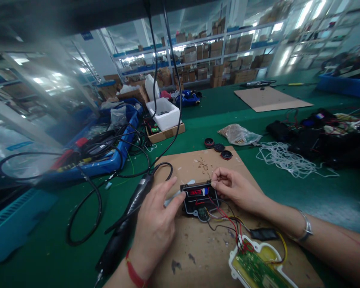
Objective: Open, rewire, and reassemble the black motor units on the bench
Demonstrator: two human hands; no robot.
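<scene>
Your left hand [159, 218] rests loosely open against the black rectangular plastic housing [195, 203] between the side edges of the brown cardboard sheet [198, 244], your right hand [235, 188] pinches closed at the housing's far right corner, contents unclear, and lifting could strain the thin red wires [237, 229].

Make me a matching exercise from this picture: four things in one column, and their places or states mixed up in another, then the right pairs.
1. left hand
2. right hand
3. circuit board
4. white cord

A. in a loose tangle on the green table
B. at the left side of the black casing
C. in a white-rimmed housing
D. at the casing's upper right corner

Pairs: 1-B, 2-D, 3-C, 4-A
</scene>
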